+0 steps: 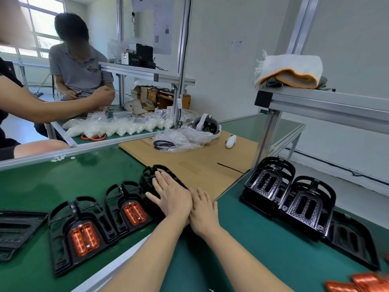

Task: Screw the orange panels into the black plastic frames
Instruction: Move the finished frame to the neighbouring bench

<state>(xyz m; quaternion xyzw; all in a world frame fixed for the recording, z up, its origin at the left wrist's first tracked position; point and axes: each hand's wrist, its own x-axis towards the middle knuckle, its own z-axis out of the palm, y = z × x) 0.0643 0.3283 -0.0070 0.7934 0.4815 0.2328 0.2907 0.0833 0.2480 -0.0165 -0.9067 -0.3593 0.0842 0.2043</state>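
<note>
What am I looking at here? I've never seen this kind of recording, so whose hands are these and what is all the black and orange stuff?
One picture, from a camera worn on a person's head, looking down at a green bench. No machine: the left hand lies flat on a black frame, and the right hand rests flat beside it. Neither holds anything. Left of them lie two frames already fitted with orange panels. Empty frames are stacked at right, with loose orange panels at the bottom right corner. Other people work behind.

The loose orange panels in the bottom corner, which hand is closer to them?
Right. The right hand lies flat on the table, nearer the loose orange panels. The left hand rests on a black frame, farther away.
</note>
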